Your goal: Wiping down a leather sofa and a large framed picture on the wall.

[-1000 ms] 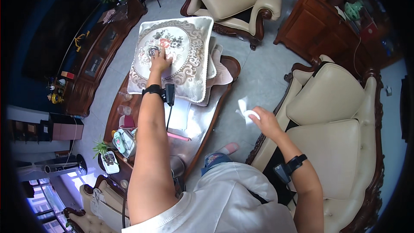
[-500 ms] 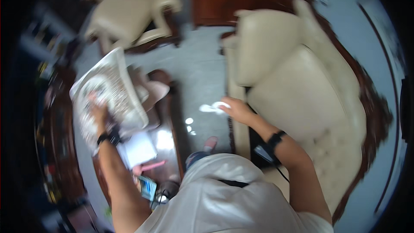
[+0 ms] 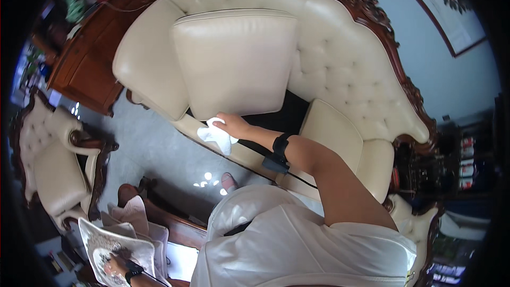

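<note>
Head view: white cloth (image 3: 217, 137) in right hand (image 3: 231, 126)

View is swinging toward the sofa (image 3: 236, 64). Right hand (image 3: 228, 126) is carrying white cloth (image 3: 215, 137) from over floor (image 3: 146, 133) to sofa's front edge, cloth hanging wider. Left hand (image 3: 117, 266) and floral cushion (image 3: 127, 248) are sliding into lower-left corner.

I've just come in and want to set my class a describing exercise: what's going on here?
Someone is working with both bare hands. The right hand holds a crumpled white cloth by the front edge of a cream sofa; contact is hard to tell. The left hand rests on a flower-patterned cushion beside the wooden table. Part of the sofa's black base lies uncovered beside a cream cushion.
</note>
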`<state>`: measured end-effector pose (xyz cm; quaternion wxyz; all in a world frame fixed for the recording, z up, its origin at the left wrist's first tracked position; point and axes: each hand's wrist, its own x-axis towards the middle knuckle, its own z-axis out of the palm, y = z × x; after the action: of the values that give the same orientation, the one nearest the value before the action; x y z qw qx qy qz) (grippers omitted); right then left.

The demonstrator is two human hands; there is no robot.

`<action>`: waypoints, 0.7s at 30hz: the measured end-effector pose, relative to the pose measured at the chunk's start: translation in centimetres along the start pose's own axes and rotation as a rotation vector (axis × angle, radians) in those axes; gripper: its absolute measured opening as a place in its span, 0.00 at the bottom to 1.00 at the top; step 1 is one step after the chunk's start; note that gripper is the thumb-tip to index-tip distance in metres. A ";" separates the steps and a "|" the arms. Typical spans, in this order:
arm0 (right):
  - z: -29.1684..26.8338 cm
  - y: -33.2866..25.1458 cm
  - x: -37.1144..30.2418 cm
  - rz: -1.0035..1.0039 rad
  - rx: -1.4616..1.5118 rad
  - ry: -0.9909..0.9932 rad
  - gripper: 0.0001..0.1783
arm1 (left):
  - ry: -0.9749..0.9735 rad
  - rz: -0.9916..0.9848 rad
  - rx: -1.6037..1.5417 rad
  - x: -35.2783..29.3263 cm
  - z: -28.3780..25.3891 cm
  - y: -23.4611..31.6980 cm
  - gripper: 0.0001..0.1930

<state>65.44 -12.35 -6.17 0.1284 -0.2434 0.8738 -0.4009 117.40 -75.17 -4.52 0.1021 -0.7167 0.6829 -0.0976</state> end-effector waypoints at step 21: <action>-17.5 29.3 -37.7 1.059 -0.004 1.050 0.25 | 0.371 1.933 -0.312 -49.2 -10.4 53.9 0.37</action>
<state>80.65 35.18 -16.14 -0.1305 0.4333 0.8214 -0.3472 60.41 -28.68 -9.59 -0.0660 0.1688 0.9834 0.0077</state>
